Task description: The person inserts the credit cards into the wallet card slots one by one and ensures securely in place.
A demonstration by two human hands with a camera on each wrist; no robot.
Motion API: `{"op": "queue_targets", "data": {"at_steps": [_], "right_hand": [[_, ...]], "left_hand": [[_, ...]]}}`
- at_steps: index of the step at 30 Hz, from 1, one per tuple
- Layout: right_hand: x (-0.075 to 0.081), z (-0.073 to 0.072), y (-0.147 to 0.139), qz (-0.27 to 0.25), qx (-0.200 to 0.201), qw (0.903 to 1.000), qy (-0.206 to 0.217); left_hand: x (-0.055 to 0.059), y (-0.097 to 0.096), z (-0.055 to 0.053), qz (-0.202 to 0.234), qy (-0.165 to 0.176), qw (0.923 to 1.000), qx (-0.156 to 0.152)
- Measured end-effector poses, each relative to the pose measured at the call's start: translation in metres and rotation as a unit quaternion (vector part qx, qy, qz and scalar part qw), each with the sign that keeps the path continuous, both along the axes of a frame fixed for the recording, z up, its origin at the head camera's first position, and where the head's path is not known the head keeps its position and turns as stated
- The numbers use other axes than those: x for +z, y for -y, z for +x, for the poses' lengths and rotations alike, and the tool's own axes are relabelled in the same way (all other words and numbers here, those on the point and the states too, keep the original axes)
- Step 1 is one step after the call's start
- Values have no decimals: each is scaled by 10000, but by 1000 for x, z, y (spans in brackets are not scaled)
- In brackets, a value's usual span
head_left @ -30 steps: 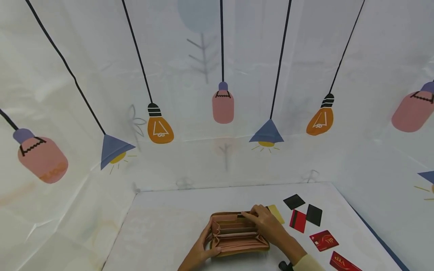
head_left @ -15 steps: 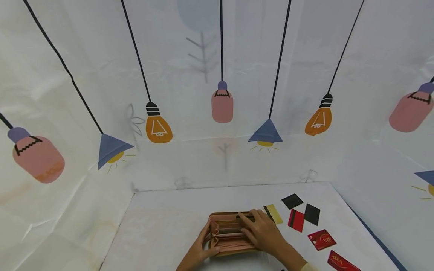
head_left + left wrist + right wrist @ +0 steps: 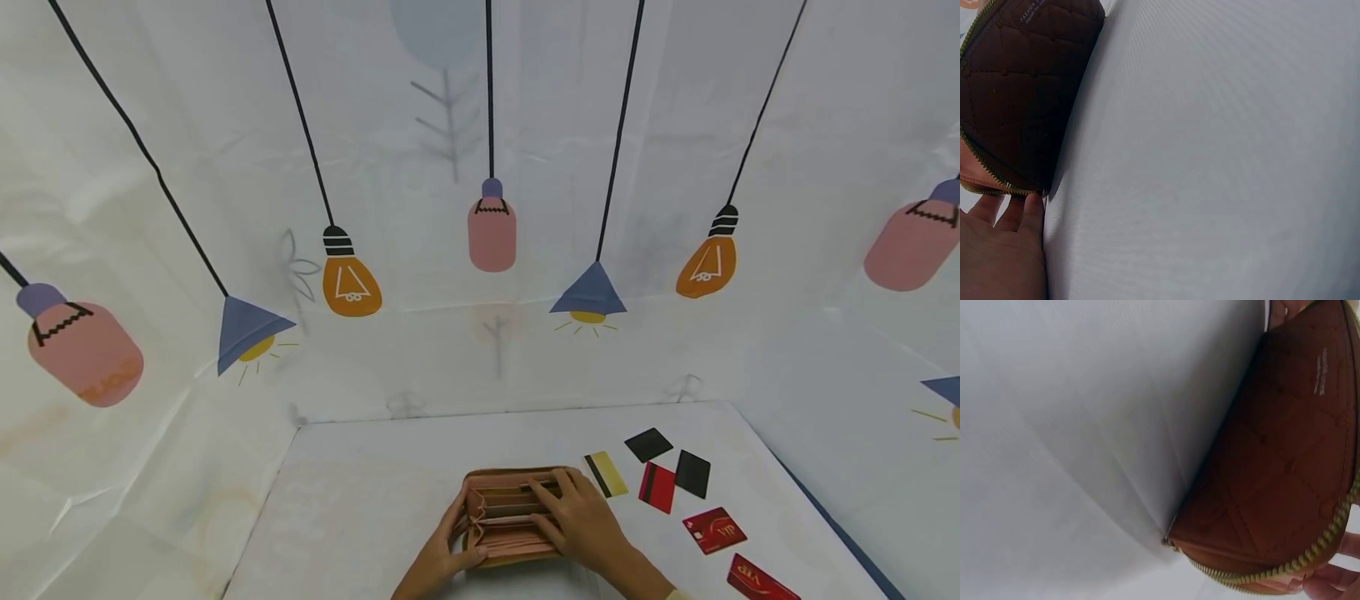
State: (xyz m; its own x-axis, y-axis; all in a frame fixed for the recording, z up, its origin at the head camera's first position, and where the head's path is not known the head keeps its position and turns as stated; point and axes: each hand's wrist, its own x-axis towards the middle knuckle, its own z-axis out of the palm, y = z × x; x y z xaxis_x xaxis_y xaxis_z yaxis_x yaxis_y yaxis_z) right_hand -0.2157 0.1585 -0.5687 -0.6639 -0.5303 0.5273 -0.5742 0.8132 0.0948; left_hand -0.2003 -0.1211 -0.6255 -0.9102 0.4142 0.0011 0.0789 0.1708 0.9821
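A brown quilted wallet (image 3: 517, 546) with a brass zip stands unzipped on the white table, its pink compartments facing up. My left hand (image 3: 437, 554) grips its left end, thumb on the near edge and fingers along the side. In the left wrist view, fingertips of the left hand (image 3: 1007, 244) touch the zip edge. My right hand (image 3: 588, 521) holds the wallet's right end, with index finger and thumb reaching over the compartments. Under the index finger, the edge of a dark card (image 3: 531, 487) shows in the far slot; the rest of it is hidden.
Right of the wallet lie a yellow card (image 3: 609, 473), two black cards, a red card with a black stripe (image 3: 658, 487) and two red VIP cards (image 3: 715, 531). White sheeting printed with lamps (image 3: 492, 233) encloses the table at the back and sides.
My right hand has shifted from the wallet's far right corner down over its right end, its thumb now above the compartments, uncovering more of the yellow card. My left hand keeps its hold.
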Motion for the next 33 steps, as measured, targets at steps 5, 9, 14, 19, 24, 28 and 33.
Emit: {"op": "queue_targets", "data": {"at_steps": [5, 9, 14, 19, 24, 28, 33], "right_hand": [[-2, 2, 2, 0, -57, 10000, -28], [-5, 3, 2, 70, -132, 9999, 17], [-8, 3, 0, 211, -230, 9995, 82], [-10, 3, 0, 213, -181, 9996, 37], [-10, 3, 0, 167, -196, 9997, 61], [-9, 5, 2, 60, -271, 9994, 183], [-8, 9, 3, -65, -392, 9983, 415]], "left_hand": [[-1, 0, -1, -3, 26, 10000, -13], [-2, 0, -1, 22, 35, 10000, -37], [0, 1, 0, 47, 37, 10000, -29], [1, 0, 0, -10, 31, 10000, -35], [1, 0, -1, -139, -65, 9999, -8], [2, 0, 0, -113, -38, 9999, -25], [1, 0, 2, -29, 15, 10000, -45]]}}
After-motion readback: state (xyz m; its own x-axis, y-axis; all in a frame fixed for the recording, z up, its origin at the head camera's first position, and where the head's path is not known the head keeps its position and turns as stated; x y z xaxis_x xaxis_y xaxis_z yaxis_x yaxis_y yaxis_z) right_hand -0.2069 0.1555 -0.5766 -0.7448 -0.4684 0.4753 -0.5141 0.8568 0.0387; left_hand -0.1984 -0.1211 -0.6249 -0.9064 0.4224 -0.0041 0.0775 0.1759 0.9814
